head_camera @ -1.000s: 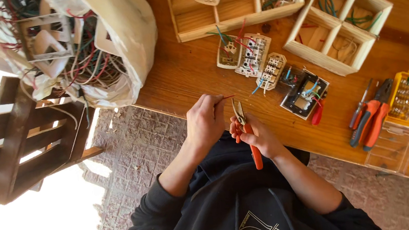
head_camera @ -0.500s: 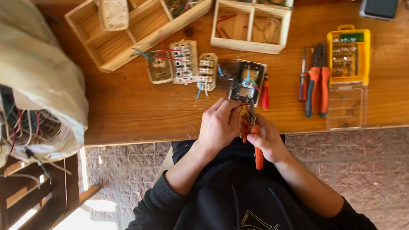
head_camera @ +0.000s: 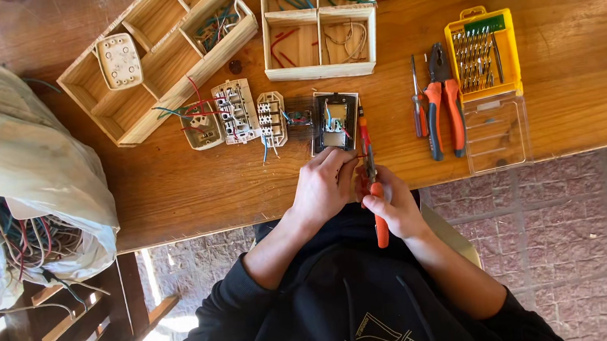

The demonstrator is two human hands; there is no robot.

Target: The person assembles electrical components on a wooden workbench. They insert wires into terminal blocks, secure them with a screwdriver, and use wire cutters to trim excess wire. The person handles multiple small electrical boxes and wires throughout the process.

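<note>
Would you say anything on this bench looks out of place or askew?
Mildly: the left wooden tray lies at a slant, while the other tray sits square. Loose wires spill from the bag at the bench's left end.

We see a pair of orange-handled metal pliers (head_camera: 376, 199) standing nearly upright in view at the near edge of the wooden table, its slim grey jaws pointing away from us and one handle hanging down past the table edge over the dark sweater. Its nose meets a short piece of thin red wire (head_camera: 357, 157) that runs sideways just in front of the dark rectangular wall-switch module (head_camera: 335, 122). That module lies flat, face down, with blue and pale wires showing in its open back.
</note>
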